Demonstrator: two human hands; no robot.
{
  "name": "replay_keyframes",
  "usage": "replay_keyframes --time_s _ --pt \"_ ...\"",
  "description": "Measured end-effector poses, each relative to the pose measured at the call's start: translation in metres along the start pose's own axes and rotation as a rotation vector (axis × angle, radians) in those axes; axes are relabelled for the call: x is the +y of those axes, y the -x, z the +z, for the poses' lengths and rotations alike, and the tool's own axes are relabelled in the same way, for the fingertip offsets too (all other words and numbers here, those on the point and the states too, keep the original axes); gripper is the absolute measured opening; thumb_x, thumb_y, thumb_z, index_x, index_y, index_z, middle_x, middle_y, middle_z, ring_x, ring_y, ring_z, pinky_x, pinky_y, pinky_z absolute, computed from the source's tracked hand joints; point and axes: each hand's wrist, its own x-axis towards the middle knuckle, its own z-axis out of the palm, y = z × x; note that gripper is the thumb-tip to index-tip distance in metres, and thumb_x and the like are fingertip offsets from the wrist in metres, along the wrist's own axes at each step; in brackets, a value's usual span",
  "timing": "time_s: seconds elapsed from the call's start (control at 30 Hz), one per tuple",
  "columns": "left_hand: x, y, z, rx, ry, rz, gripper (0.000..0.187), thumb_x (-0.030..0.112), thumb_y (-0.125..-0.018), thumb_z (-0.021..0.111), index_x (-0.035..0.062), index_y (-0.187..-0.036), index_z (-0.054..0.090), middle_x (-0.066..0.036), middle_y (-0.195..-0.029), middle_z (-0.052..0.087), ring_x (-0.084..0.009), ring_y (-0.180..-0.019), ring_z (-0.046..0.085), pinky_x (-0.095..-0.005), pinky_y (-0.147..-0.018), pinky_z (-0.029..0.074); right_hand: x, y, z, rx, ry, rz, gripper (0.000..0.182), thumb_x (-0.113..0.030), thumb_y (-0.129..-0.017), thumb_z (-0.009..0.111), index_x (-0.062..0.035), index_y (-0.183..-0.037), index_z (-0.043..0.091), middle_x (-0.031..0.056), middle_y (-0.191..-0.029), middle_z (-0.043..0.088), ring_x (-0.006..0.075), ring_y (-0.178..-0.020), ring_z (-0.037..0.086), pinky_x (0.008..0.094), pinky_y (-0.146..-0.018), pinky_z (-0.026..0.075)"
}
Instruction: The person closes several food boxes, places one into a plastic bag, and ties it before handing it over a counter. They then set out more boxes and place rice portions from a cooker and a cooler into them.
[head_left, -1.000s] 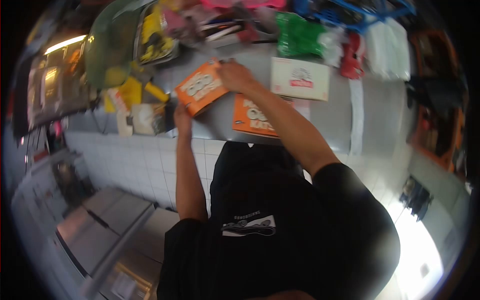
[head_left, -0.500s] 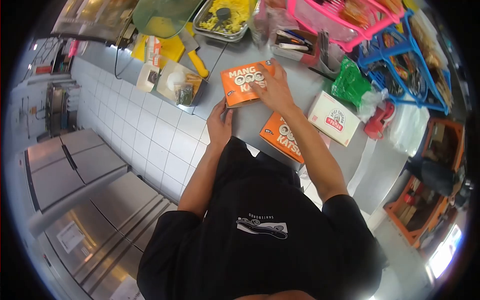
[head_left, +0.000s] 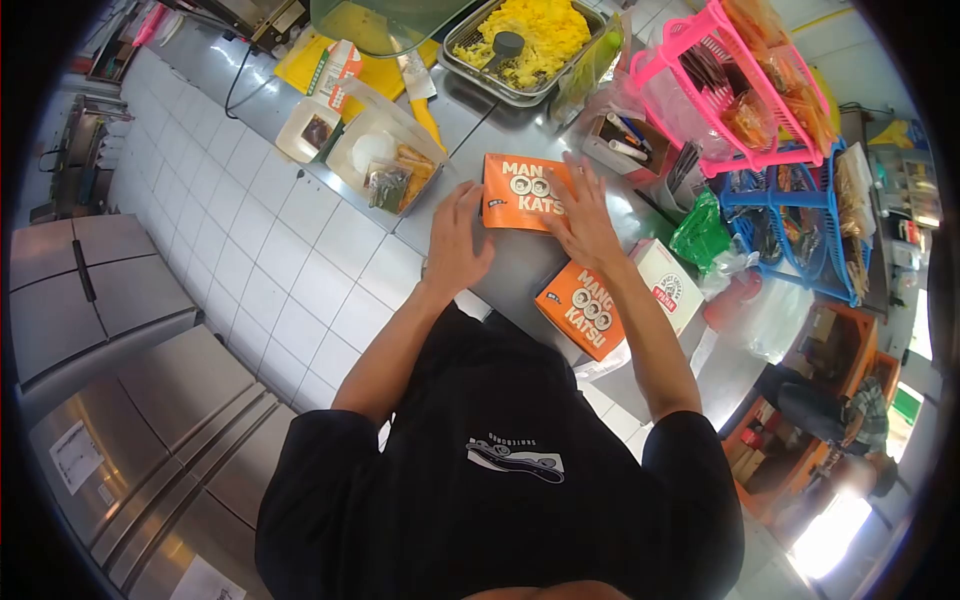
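An orange box [head_left: 515, 197] printed "MANG KATSU" lies on the steel counter [head_left: 500, 270]. My left hand [head_left: 460, 240] is beside its left edge, fingers extended and slightly apart, with nothing held. On the box's right side rests my right hand [head_left: 588, 215], its fingers spread over the lid and part of the print. Below my right hand a second orange box [head_left: 585, 310] sits near the counter's edge, partly covered by my forearm. A cream box [head_left: 668, 288] stands behind that forearm. An open box [head_left: 385, 150] of rice, fried pieces and a packet is left of my hands.
A knife [head_left: 422, 105] lies beside a yellow board [head_left: 300, 68]. At the back are a tray [head_left: 515, 98] of yellow food, a pen box [head_left: 625, 145], pink [head_left: 725, 160] and blue [head_left: 790, 200] baskets. A green bag [head_left: 698, 235] sits right; a person [head_left: 860, 420] is farther off.
The view has shifted. My left hand has come off the box's lower left corner and opened beside it. My right hand has slid toward the box's right side, with its fingers spread.
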Motion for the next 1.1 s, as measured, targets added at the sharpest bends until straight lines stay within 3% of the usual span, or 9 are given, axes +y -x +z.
replay_keyframes --time_s 0.03,0.13,0.27,0.33,0.43,0.63,0.73,0.97,1.1 --pt "0.006 -0.004 -0.003 -0.002 -0.074 0.189 0.078 0.005 -0.075 0.074 0.0094 -0.147 0.043 -0.02 -0.15 0.043 -0.0333 -0.139 0.044 -0.0445 -0.111 0.04 0.004 -0.001 -0.001 -0.076 -0.059 -0.089 0.075 -0.049 -0.092 0.062 -0.0184 -0.155 0.035 0.0189 -0.164 0.016 0.0468 -0.15 0.009 0.0633 -0.119 0.014" --pt "0.002 -0.031 0.003 -0.177 -0.177 0.371 0.077 0.011 -0.075 0.074 0.0127 -0.147 0.045 -0.016 -0.155 0.038 -0.0339 -0.144 0.037 -0.0454 -0.115 0.036 0.006 0.0 0.001 -0.107 -0.132 -0.176 0.076 -0.052 -0.091 0.061 -0.0221 -0.156 0.034 0.0183 -0.165 0.013 0.0468 -0.151 0.005 0.0652 -0.119 0.012" --pt "-0.047 -0.042 0.03 -0.279 -0.233 0.439 0.081 0.02 -0.077 0.076 0.0152 -0.15 0.041 -0.014 -0.157 0.034 -0.0355 -0.146 0.032 -0.0447 -0.117 0.035 -0.001 0.002 -0.005 -0.161 0.044 -0.204 0.074 -0.053 -0.091 0.061 -0.027 -0.155 0.035 0.0178 -0.165 0.012 0.0474 -0.151 0.004 0.0645 -0.12 0.011" --pt "-0.048 -0.044 0.029 -0.268 -0.147 0.434 0.08 0.028 -0.081 0.075 0.0151 -0.151 0.04 -0.011 -0.159 0.032 -0.0354 -0.146 0.031 -0.0447 -0.115 0.038 -0.004 0.003 -0.005 -0.195 0.101 -0.21 0.074 -0.054 -0.09 0.061 -0.0307 -0.155 0.034 0.0163 -0.166 0.01 0.0478 -0.151 0.003 0.0633 -0.121 0.009" --pt "-0.039 -0.045 0.013 -0.328 -0.014 0.417 0.076 0.029 -0.085 0.073 0.0163 -0.151 0.04 -0.009 -0.159 0.033 -0.0335 -0.147 0.031 -0.0447 -0.113 0.041 -0.003 0.003 -0.004 -0.226 0.119 -0.207 0.068 -0.051 -0.095 0.056 -0.0326 -0.156 0.033 0.0146 -0.167 0.008 0.0481 -0.151 0.001 0.064 -0.121 0.007" --pt "-0.055 -0.05 0.017 -0.397 -0.185 0.547 0.074 0.036 -0.088 0.07 0.0203 -0.152 0.039 -0.01 -0.16 0.032 -0.0332 -0.147 0.03 -0.0433 -0.113 0.042 0.003 0.0 -0.005 -0.232 0.159 -0.249 0.065 -0.047 -0.1 0.049 -0.0283 -0.158 0.027 0.0139 -0.167 0.01 0.045 -0.152 0.004 0.0645 -0.121 0.007" --pt "-0.053 -0.051 0.015 -0.386 -0.168 0.565 0.072 0.035 -0.089 0.069 0.0208 -0.152 0.039 -0.009 -0.159 0.033 -0.0325 -0.147 0.03 -0.0425 -0.113 0.043 -0.001 0.0 -0.009 -0.264 0.289 -0.251 0.069 -0.048 -0.099 0.05 -0.0254 -0.159 0.025 0.0141 -0.166 0.012 0.0423 -0.152 0.006 0.0632 -0.121 0.007" --pt "-0.068 -0.045 0.033 -0.332 -0.369 0.556 0.067 0.022 -0.09 0.068 0.0194 -0.151 0.041 -0.008 -0.16 0.031 -0.0312 -0.147 0.031 -0.0409 -0.11 0.046 0.004 0.0 -0.007 -0.229 0.21 -0.299 0.071 -0.048 -0.097 0.054 -0.023 -0.158 0.029 0.0141 -0.166 0.014 0.0408 -0.153 0.007 0.0628 -0.121 0.008" --pt "-0.053 -0.045 0.019 -0.33 -0.261 0.509 0.069 0.014 -0.087 0.066 0.0194 -0.15 0.04 -0.008 -0.161 0.03 -0.0291 -0.147 0.032 -0.0383 -0.107 0.049 -0.001 0.002 0.001 -0.174 0.225 -0.277 0.069 -0.042 -0.096 0.058 -0.02 -0.156 0.032 0.0136 -0.165 0.018 0.0407 -0.152 0.011 0.0615 -0.121 0.01"
